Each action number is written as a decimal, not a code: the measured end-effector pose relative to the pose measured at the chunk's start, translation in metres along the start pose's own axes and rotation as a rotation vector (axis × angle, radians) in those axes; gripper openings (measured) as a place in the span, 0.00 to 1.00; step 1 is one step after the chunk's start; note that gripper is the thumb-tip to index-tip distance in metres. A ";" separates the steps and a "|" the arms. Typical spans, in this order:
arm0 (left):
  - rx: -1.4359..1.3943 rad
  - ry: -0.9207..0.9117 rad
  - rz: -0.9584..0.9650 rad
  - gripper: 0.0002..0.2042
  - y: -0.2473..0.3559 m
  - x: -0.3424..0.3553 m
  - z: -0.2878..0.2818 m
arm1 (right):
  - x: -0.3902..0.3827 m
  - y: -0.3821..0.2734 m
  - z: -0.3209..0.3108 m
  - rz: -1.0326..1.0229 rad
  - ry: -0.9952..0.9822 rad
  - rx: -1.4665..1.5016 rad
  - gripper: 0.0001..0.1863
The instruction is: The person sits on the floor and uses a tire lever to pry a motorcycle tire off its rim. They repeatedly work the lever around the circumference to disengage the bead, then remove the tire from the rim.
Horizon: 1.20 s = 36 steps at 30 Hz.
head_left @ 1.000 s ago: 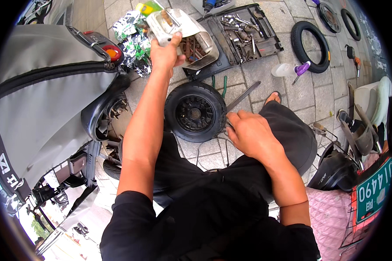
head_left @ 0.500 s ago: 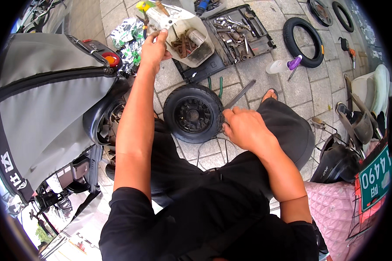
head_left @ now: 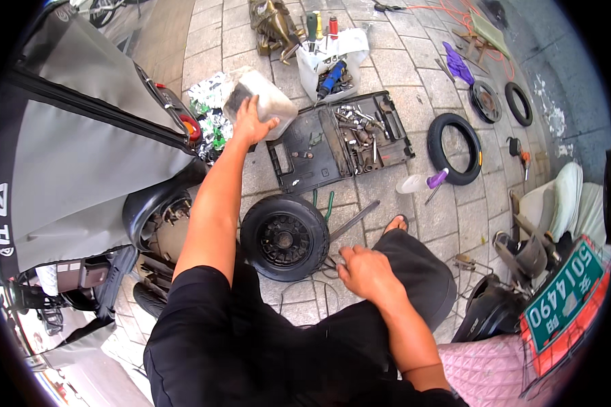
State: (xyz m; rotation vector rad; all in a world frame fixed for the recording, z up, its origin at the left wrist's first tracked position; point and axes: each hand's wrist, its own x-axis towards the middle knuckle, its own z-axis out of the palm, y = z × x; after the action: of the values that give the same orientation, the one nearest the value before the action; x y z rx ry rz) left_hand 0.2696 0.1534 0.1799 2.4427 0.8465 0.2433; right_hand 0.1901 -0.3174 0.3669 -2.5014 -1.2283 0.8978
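My left hand (head_left: 252, 123) reaches out to a whitish translucent plastic container (head_left: 271, 102) and grips its near edge. The container leans over beside crumpled silver and green foil (head_left: 214, 112), and its contents are hidden. My right hand (head_left: 368, 273) is closed above my right thigh, close to thin dark cords. Whether anything is inside its curled fingers is hidden. Between my legs a small black wheel with a tyre (head_left: 285, 237) lies flat on the paving. A flat metal bar (head_left: 355, 220) and green handles (head_left: 330, 205) rest next to the wheel.
Ahead lies an open black tool case (head_left: 312, 152) with sockets and wrenches. Behind it stands a white tub (head_left: 356, 46) with a blue tool. A loose tyre (head_left: 458, 149) and a purple-topped bottle (head_left: 414, 183) lie right. A grey-covered vehicle (head_left: 81, 169) borders my left.
The plastic container has shifted left off the tool case and tilted, with my left hand on it. Its contents no longer show. My view has moved; my right hand stays beside the wheel.
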 end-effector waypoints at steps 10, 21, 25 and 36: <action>-0.007 0.072 0.154 0.33 0.040 -0.021 0.038 | 0.045 -0.006 -0.032 -0.053 0.033 0.070 0.18; 0.022 -0.054 0.298 0.39 0.081 -0.123 0.129 | 0.218 -0.022 -0.092 -0.270 0.200 -0.083 0.27; 0.099 -0.078 0.320 0.38 0.093 -0.133 0.146 | 0.369 -0.057 -0.122 -0.415 0.452 -0.183 0.37; -0.076 -0.084 0.228 0.25 0.121 -0.166 0.150 | 0.451 -0.114 -0.084 -0.139 0.188 -0.228 0.37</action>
State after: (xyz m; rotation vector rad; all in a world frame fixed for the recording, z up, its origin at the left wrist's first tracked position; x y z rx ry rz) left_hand 0.2522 -0.0934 0.1212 2.4585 0.5136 0.2489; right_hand 0.3778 0.1090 0.2894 -2.5593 -1.4901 0.5010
